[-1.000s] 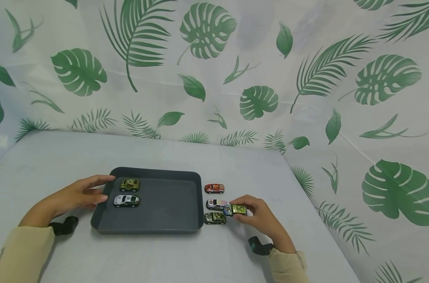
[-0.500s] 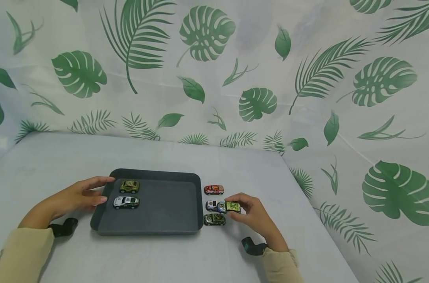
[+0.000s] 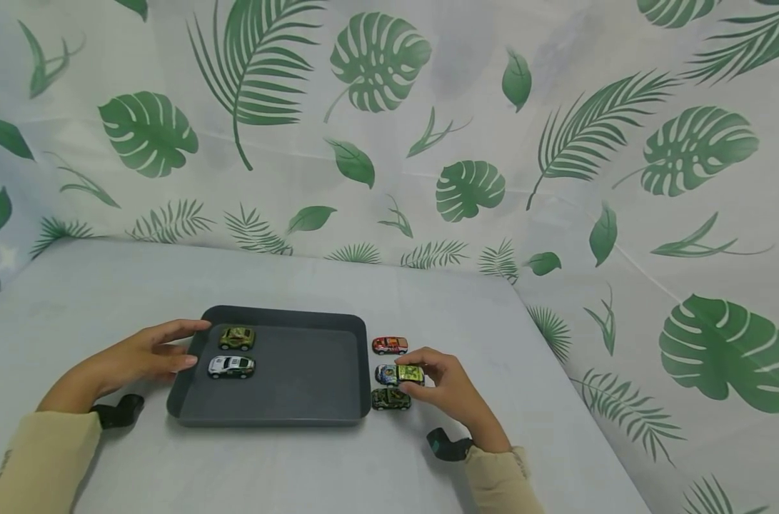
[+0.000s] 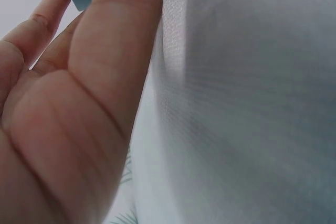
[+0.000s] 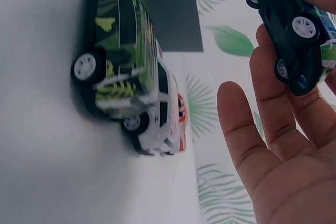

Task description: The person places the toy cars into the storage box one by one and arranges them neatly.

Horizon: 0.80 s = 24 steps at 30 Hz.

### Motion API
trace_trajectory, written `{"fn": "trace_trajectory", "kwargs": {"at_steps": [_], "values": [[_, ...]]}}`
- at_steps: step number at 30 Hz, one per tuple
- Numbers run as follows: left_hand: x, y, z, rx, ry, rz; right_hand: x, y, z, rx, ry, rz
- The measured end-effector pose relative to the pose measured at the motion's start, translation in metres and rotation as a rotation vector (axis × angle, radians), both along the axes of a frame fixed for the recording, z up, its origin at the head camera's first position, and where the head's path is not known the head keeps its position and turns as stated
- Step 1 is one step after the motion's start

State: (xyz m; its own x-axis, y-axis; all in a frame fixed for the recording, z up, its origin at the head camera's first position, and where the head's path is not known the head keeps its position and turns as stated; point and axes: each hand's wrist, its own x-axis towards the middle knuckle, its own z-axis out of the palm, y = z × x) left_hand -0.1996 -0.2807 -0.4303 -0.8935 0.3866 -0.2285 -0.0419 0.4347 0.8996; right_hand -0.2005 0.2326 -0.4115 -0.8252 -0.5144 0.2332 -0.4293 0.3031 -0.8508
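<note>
My right hand (image 3: 450,389) pinches a toy car (image 3: 408,375) with a yellow-green roof and blue front. In the right wrist view the held toy car (image 5: 281,27) shows its dark underside and wheels, above the surface. Below it stand a camouflage toy car (image 3: 390,399) and a white toy car (image 5: 166,111), the latter covered in the head view. A red toy car (image 3: 390,345) is just behind. My left hand (image 3: 141,357) touches the left rim of a dark grey tray (image 3: 299,378) with extended index finger and thumb.
Inside the tray, at its left end, a green camouflage toy car (image 3: 238,338) sits behind a white-and-dark toy car (image 3: 231,367). A white cloth covers the table (image 3: 286,471). A leaf-printed backdrop (image 3: 267,193) rises behind and to the right.
My right hand has carried the yellow-green toy car leftward and slightly away from me, over the white car in the row. My left hand has stayed at the tray.
</note>
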Motion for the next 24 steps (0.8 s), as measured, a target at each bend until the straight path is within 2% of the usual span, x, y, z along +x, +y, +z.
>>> {"fn": "trace_trajectory", "kwargs": {"at_steps": [17,24], "values": [[-0.002,0.001,0.001,-0.026,-0.025,0.006,0.0,-0.024,-0.003,-0.038,-0.049,0.039],[-0.002,0.0,0.002,-0.032,-0.031,0.014,0.0,-0.031,-0.006,-0.031,-0.036,0.046]]}}
